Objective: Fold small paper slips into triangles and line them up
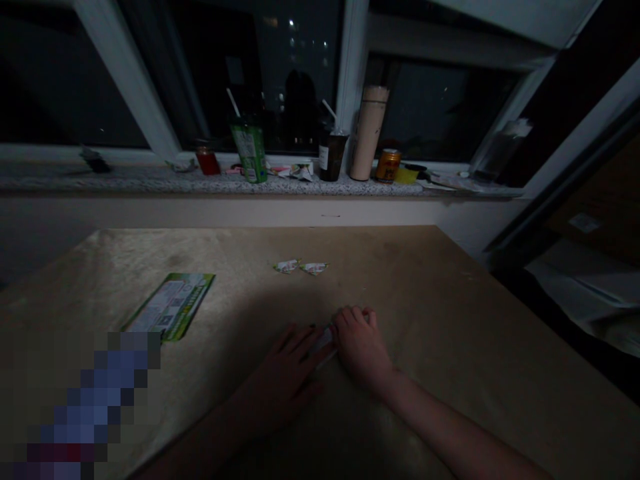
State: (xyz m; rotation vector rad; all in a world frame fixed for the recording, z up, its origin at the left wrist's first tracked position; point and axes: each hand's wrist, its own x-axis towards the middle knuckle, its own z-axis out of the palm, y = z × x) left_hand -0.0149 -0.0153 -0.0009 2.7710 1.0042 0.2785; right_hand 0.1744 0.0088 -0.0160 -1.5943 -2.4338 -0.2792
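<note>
A small pale flat piece [324, 341], mostly covered, lies on the table between my two hands; its kind cannot be made out in the dim light. My left hand [285, 373] is spread flat over its near side, fingers stretched out and apart. Curled fingers of my right hand [363, 343] close on its right end, low against the tabletop. Beyond them rest two small folded packets, white and green, a left packet [287, 267] and a right packet [315, 269]. To the left is a flat green and white printed package [173, 307].
The table has a tan cover [425, 287]. Along the window sill stand a red jar [207, 160], a green cup [250, 152], a dark cup [331, 155] with a straw, a tall beige flask [369, 133] and an orange can [388, 165]. A pixelated patch hides the lower left.
</note>
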